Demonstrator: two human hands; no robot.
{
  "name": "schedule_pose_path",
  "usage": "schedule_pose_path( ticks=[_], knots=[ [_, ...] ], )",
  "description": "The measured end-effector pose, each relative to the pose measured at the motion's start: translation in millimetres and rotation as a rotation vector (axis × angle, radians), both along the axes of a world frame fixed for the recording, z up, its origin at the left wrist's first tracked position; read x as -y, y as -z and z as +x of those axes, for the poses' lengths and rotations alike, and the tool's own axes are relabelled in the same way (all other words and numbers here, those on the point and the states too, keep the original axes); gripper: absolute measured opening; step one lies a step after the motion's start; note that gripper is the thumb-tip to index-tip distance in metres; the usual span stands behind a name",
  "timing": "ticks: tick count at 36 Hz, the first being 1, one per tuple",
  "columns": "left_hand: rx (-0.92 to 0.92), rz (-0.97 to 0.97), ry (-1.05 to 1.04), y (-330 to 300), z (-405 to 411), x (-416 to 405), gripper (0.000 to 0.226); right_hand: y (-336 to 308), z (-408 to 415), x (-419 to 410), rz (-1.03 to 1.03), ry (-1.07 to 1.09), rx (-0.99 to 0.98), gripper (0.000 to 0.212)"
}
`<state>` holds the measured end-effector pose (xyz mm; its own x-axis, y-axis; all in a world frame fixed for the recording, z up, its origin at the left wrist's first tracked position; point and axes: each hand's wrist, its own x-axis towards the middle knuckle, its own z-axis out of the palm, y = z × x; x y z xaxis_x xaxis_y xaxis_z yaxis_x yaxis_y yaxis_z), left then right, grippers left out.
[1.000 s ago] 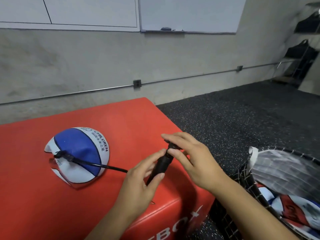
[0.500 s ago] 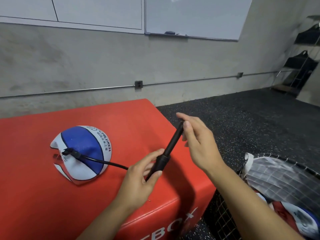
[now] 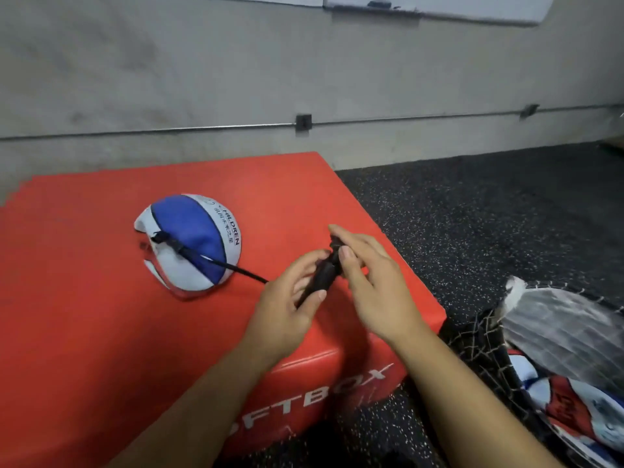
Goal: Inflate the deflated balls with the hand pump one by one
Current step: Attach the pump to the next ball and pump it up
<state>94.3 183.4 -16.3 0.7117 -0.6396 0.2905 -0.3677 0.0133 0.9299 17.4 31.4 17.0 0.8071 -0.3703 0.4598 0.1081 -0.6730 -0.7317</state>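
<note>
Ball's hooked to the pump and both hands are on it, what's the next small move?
Probably draw the handle back out with the right hand: the pump looks pushed in, the left hand grips its barrel, and the ball is flat.

blue-white ball (image 3: 189, 241), black pump (image 3: 320, 278), red box (image 3: 101, 332)

Both hands — left hand (image 3: 287, 298), right hand (image 3: 374, 282) — gripping black pump (image 3: 322, 276), hose (image 3: 216, 261) into ball (image 3: 189, 241)

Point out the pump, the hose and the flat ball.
pump (image 3: 320, 276), head view, black barrel between the hands
hose (image 3: 236, 269), head view, mid-length over the ball's edge
flat ball (image 3: 184, 219), head view, blue panel
</note>
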Motion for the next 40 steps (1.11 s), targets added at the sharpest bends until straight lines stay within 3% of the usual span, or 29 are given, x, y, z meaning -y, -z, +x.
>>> schedule_pose_path(
  ticks=[6, 13, 18, 33, 40],
  knots=[
    [0.121, 0.002, -0.103, -0.4, -29.0, -3.3, 0.065, -11.8, -37.2, -0.3, -0.089, -0.021, 0.018, 0.041],
    [0.155, 0.070, -0.031, -11.9, -44.1, -21.9, 0.067, -46.7, -56.2, 3.4, 0.113, 0.179, 0.259, 0.031],
    [0.140, 0.050, -0.059, -3.6, -44.5, -45.8, 0.066, -44.7, -49.1, -18.7, 0.130, 0.116, 0.288, 0.036],
    [0.043, 0.017, -0.066, 13.4, -13.7, -43.5, 0.065, 16.7, -11.3, -36.9, 0.084, -0.062, 0.085, 0.038],
    [0.124, 0.092, -0.071, 13.3, -13.2, -32.7, 0.065, 19.9, -14.9, -15.4, 0.029, -0.027, 0.036, 0.038]
  ],
)
